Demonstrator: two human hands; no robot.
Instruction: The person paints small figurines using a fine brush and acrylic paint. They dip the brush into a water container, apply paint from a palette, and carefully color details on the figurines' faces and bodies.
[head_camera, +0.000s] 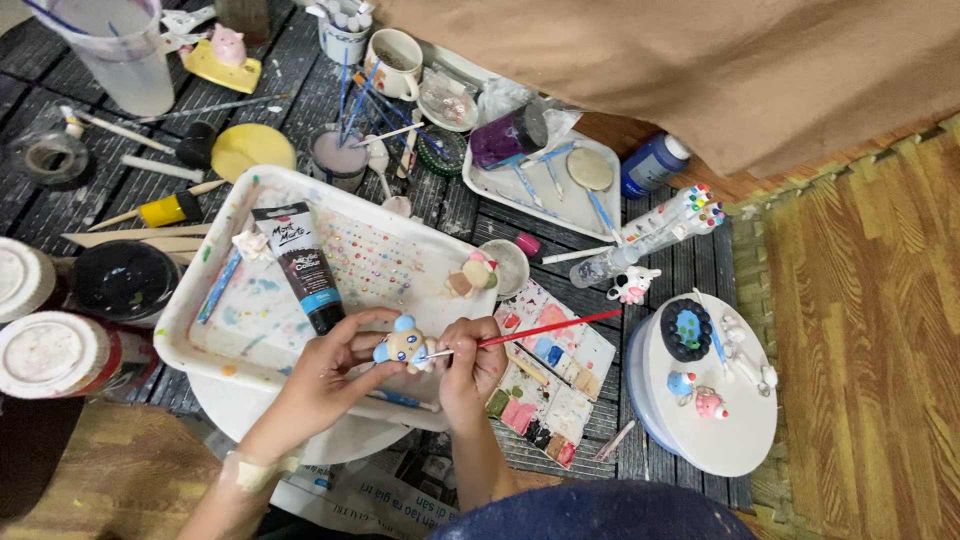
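Observation:
My left hand (330, 375) holds a small clay figurine (405, 347) with blue ears and a cream face, above the near edge of a white paint-stained tray (200, 290). In my right hand (470, 365) is a thin red-handled brush (540, 330), its tip touching the figurine's side. A black paint tube (300, 265) lies in the tray just beyond my left hand. Another small painted figurine (477, 272) sits at the tray's right edge.
A mixing palette (550, 385) with colour patches lies right of my right hand. A round white lid (715, 400) holds several small figurines. Brush cups (340, 155), jars (50, 355), a blue bottle (652, 165) and a second tray (545, 185) crowd the dark slatted table.

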